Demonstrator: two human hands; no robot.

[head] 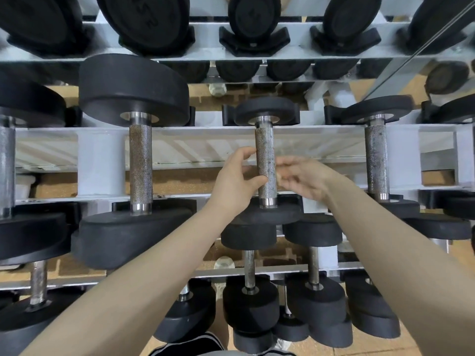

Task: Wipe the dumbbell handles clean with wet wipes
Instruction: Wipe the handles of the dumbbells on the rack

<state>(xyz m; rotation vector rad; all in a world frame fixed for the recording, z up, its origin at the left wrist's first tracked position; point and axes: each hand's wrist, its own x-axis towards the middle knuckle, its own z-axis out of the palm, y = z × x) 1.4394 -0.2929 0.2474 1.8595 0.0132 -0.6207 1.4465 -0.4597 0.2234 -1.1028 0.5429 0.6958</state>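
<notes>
Starting at the far left, a partly cropped dumbbell (6, 165) rests on the white rack (97, 155), its black head cut off by the frame edge. Next to it sits a large dumbbell (140, 165) with a knurled handle showing brownish discolouration along its length. Right of that, the left hand (235, 181) reaches up to the centre dumbbell handle (266, 163); its thumb tip touches the handle low down and its fingertips reach the handle's left edge higher up, so this grip is a loose partial curl around the left side of the bar, not a full wrap. The centre dumbbell handle stands between two small black heads on the middle tier of the rack and carries dark specks on its knurling. Just right of the handle, the right hand (303, 178) is blurred; its fingers are loosely bent and near the bar, and whether this grip holds a wipe cannot be told. Farther right, another dumbbell (375, 160) sits on the same tier. Smaller dumbbells (250, 299) occupy the tier below.
</notes>
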